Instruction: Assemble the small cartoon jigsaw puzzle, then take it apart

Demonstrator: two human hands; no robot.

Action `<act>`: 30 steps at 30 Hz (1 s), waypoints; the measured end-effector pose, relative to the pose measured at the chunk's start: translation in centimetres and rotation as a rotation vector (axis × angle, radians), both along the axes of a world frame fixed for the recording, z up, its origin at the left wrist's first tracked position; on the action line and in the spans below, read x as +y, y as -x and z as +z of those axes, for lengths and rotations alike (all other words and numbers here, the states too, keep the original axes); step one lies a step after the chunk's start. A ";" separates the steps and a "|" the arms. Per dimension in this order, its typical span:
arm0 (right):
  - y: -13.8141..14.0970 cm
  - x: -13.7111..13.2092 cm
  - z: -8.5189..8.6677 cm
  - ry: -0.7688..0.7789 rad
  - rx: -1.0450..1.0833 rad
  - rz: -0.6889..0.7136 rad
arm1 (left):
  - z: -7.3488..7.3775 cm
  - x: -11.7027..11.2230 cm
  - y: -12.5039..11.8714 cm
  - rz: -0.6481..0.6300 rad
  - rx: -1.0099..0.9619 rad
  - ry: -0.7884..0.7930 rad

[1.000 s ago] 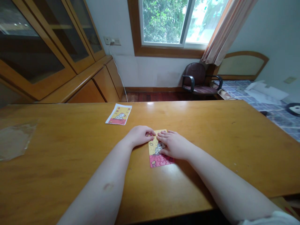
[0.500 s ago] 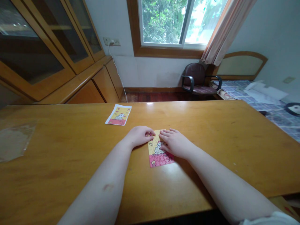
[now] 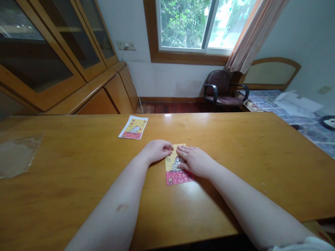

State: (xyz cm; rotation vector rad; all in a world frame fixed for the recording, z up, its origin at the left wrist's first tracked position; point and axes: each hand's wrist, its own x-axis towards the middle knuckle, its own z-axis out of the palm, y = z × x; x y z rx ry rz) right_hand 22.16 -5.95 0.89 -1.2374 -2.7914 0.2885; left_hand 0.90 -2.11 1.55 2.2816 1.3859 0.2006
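Note:
A small yellow and pink jigsaw puzzle [image 3: 176, 172] with a cartoon animal lies flat on the wooden table [image 3: 235, 146] in front of me. My left hand [image 3: 157, 150] rests at the puzzle's upper left corner with its fingers curled, fingertips pinched against the edge. My right hand [image 3: 195, 159] lies flat over the puzzle's right half, fingers stretched out and pressing on it. A printed card [image 3: 133, 127] with the same picture lies farther back on the table, to the left.
A crumpled clear plastic bag [image 3: 17, 155] lies at the table's left edge. Wooden cabinets with glass doors [image 3: 52, 52] line the left wall. A dark armchair [image 3: 222, 89] stands under the window, and a bed [image 3: 295, 111] with papers is at the right.
My right hand's fingers have shifted slightly across the top of the puzzle. My left hand has stayed at the upper left corner.

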 end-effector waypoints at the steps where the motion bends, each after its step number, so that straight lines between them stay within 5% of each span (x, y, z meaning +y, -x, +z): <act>1: 0.1 0.0 0.0 -0.013 0.003 0.001 | 0.0 0.0 0.0 0.000 0.002 -0.009; 14: 0.6 -0.4 0.8 0.029 0.035 -0.021 | -0.6 0.2 0.1 0.013 0.004 -0.031; 30: -0.5 0.7 -0.3 -0.028 0.012 -0.068 | -0.8 0.1 0.6 -0.042 -0.059 -0.167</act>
